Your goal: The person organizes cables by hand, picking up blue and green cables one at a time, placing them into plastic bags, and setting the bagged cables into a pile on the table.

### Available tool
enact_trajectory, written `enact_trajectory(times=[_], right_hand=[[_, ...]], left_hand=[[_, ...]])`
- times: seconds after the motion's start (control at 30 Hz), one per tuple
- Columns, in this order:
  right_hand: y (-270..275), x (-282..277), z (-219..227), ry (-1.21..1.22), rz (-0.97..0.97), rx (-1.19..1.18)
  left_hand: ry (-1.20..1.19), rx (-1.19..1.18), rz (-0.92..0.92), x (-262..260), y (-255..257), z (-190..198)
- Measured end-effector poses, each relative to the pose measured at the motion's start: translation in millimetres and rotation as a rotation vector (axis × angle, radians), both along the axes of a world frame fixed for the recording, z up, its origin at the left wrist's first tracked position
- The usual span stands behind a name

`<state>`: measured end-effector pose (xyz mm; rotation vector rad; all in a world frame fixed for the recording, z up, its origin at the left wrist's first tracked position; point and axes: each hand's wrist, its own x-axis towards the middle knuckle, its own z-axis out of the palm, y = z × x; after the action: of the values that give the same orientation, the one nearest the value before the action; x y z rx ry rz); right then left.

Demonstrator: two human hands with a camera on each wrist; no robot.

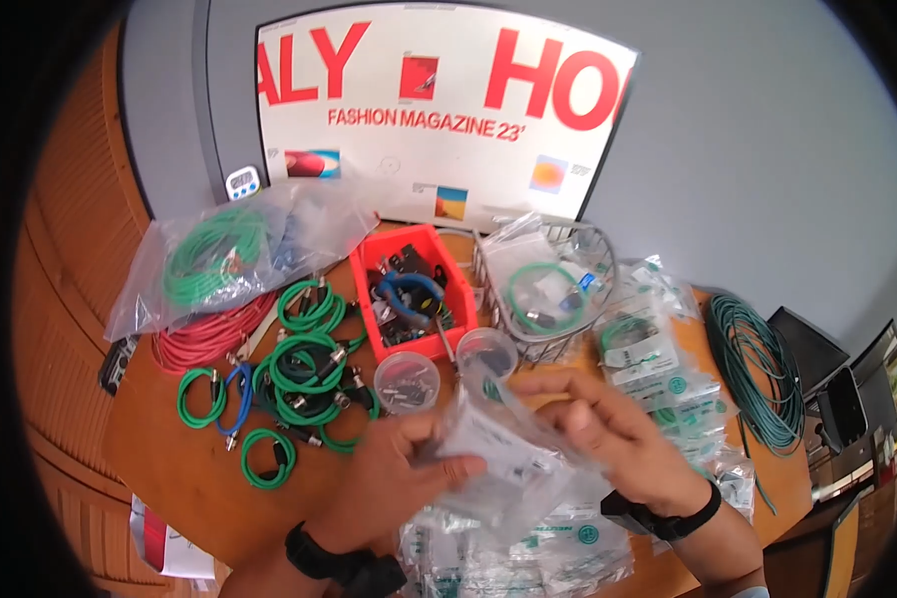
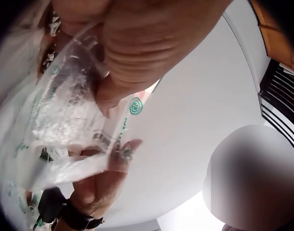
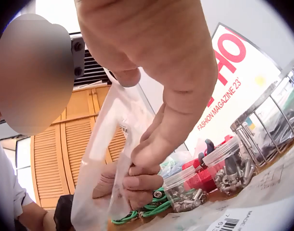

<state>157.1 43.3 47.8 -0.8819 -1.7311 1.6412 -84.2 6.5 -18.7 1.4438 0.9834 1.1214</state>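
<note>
A clear plastic bag (image 1: 498, 453) with green print is held up over the table between both hands. My left hand (image 1: 379, 478) grips its left side, with the thumb lying across the front of the plastic. On the other side, my right hand (image 1: 633, 453) has its fingers bent at the bag's edge; in the right wrist view its fingertips (image 3: 149, 156) are right at the plastic. The left wrist view shows a barcode and a green round logo on the bag (image 2: 74, 113). Creases and glare blur what is inside. Flattened printed bags (image 1: 528, 553) lie beneath the hands.
Two clear tubs (image 1: 407, 383) of small metal parts stand beyond the hands, before a red bin (image 1: 439, 344) holding tools. Coiled green cables (image 1: 304, 374) lie left. A wire basket (image 1: 598, 269), packed bags (image 1: 683, 409) and a dark green cable coil (image 1: 757, 369) are at right.
</note>
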Motion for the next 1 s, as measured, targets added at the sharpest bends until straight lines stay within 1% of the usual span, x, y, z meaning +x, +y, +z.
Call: enact_trajectory(times=[0.03,0.1,0.13,0.17,0.23,0.27,0.33,0.37,0.43,0.5,0.53,0.57,0.63,0.7,0.8,0.87,0.9,0.97,1.0], right_hand=[[1,0,-6,-0.003,0.005,-0.022],[6,2,-17,0.151,0.079,-0.056],[7,3,-19,0.146,0.131,-0.057],[7,3,-19,0.152,0.125,-0.054],[4,5,-20,0.189,0.148,-0.137],[4,9,-17,0.190,0.139,-0.138],[5,13,-10,0.268,0.084,-0.250],[7,13,-9,0.264,0.086,-0.249],[11,12,-10,0.094,0.039,-0.057],[11,8,-10,0.043,0.049,-0.066],[11,5,-10,-0.004,0.055,-0.080],[10,4,-9,-0.002,0.054,-0.078],[6,1,-8,-0.011,-0.016,-0.068],[7,3,-11,0.002,-0.062,-0.049],[12,8,-18,0.010,-0.149,0.013],[13,10,-20,0.028,-0.216,0.050],[14,12,-21,0.025,-0.217,0.059],[16,16,-24,0.064,-0.228,0.048],[16,16,-23,0.066,-0.229,0.051]], left_hand=[[-0.118,-0.122,0.022,-3,2,5],[-0.150,-0.111,0.006,-2,3,7],[-0.161,-0.119,0.010,0,2,6],[-0.170,-0.123,0.008,3,2,6],[-0.190,-0.135,0.003,9,2,2],[-0.217,-0.154,0.011,12,2,-1],[-0.203,-0.167,0.016,11,3,-6],[-0.191,-0.174,0.028,9,3,-7],[-0.198,-0.174,0.024,5,4,-5],[-0.199,-0.173,0.016,2,6,-6],[-0.189,-0.159,0.054,0,8,-9],[-0.178,-0.146,0.091,-1,9,-10],[-0.188,-0.152,0.086,2,8,-8],[-0.197,-0.164,0.068,4,6,-7],[-0.149,-0.134,0.028,7,5,-8],[-0.291,-0.116,-0.005,6,6,-8],[-0.294,-0.108,-0.007,4,6,-6],[-0.357,-0.214,-0.044,-1,7,-2],[-0.355,-0.211,-0.046,-1,7,-4]])
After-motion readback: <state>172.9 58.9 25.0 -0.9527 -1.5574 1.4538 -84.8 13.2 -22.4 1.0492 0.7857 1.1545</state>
